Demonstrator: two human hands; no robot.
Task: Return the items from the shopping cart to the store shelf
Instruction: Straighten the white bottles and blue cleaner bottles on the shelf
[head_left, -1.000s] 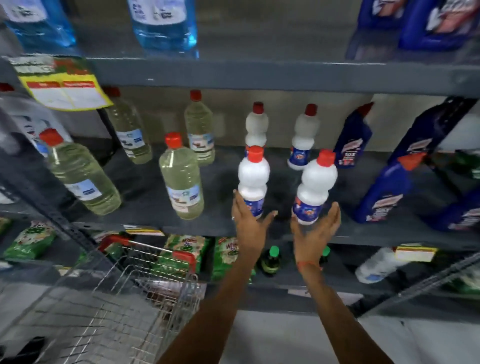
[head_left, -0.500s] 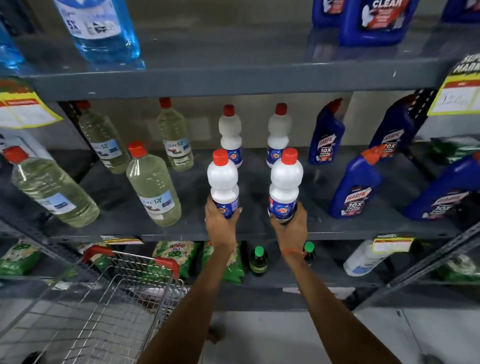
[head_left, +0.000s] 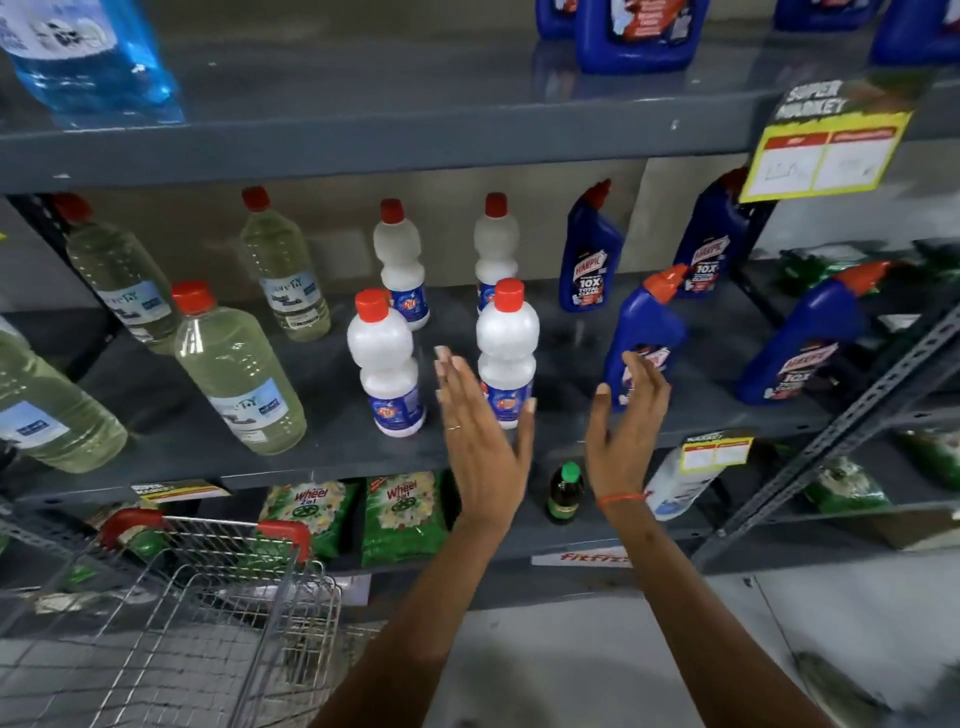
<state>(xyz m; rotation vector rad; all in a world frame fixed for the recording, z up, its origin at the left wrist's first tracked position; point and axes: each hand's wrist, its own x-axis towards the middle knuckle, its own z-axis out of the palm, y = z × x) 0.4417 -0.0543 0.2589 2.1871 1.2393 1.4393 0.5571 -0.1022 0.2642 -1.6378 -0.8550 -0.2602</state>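
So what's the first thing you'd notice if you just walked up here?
Probably the two open hands, left hand and right hand, raised in front of the middle shelf, holding nothing. Between and beside them stand two white bottles with red caps near the shelf's front edge. At the lower left is the wire shopping cart with red corners.

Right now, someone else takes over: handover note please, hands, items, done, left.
Left hand: open, empty, in front of the right front white bottle.
Right hand: open, empty, just right of that bottle.
Both front white bottles, left one included, stand upright on the middle shelf, ahead of two matching ones behind.
Done: these two look shelved; neither hand grips them.
Left: check the shopping cart at lower left. What shows of its basket looks empty, but part is out of frame.
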